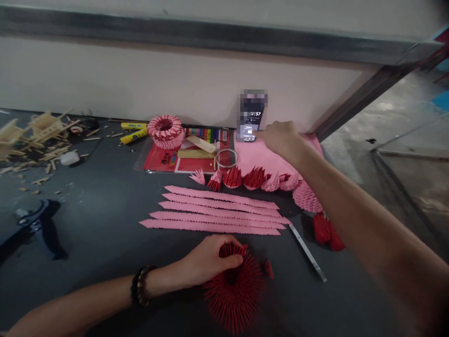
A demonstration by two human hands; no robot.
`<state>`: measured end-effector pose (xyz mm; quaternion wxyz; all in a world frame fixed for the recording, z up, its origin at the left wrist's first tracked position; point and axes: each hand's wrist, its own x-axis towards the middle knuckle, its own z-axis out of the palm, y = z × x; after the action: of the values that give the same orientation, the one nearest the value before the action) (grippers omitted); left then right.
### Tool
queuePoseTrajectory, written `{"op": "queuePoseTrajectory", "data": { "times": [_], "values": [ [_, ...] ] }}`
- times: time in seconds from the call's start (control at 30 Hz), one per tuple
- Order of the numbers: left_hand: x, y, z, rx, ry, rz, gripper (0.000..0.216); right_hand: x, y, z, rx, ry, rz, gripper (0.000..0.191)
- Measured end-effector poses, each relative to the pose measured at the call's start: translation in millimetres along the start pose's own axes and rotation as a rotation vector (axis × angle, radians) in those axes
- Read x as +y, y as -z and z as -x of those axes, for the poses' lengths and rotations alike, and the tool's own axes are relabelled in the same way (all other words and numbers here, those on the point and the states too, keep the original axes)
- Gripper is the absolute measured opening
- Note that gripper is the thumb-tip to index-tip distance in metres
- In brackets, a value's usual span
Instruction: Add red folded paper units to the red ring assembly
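Observation:
My left hand (212, 260) is closed on the upper rim of a round, spiky red folded-paper piece (235, 295), with the thumb over its centre. The piece rests on the dark table near the front. My right hand (281, 138) reaches to a phone (251, 117) leaning against the back wall. Its index finger is stretched out to the lower part of the lit screen, and it holds nothing; the other fingers are partly hidden. Several long pink folded-paper strips (220, 215) lie side by side beyond my left hand. A small red paper bit (268, 268) lies beside the spiky piece.
Tweezers (307, 252) lie right of the strips. Behind are pink and red paper clusters (254, 178), pink paper (266, 154), a red packet (157, 159) and a pink-and-red ring (164, 131). Left are yellow tubes (135, 135), wooden bits (52, 154) and a dark-blue tool (49, 229).

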<state>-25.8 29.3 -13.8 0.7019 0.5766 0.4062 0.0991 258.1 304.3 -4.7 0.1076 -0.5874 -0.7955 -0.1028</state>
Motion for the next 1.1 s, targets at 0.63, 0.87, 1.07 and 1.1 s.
{"op": "queuePoseTrajectory", "data": {
  "times": [0.63,0.87,1.07,1.1],
  "values": [
    [7,0,3,0.025,-0.006,0.007,0.041,-46,121,100,0.124,0.097,0.058,0.06],
    [16,0,8,0.11,-0.059,-0.046,0.033,-117,84,242,0.247,0.047,-0.594,0.082],
    [19,-2,11,0.159,-0.101,-0.032,0.03,-143,51,291,0.225,-0.239,-0.954,0.062],
    [19,-3,10,0.162,-0.106,-0.026,0.029,-143,50,292,0.223,-0.248,-0.963,0.06]
  ]
}}
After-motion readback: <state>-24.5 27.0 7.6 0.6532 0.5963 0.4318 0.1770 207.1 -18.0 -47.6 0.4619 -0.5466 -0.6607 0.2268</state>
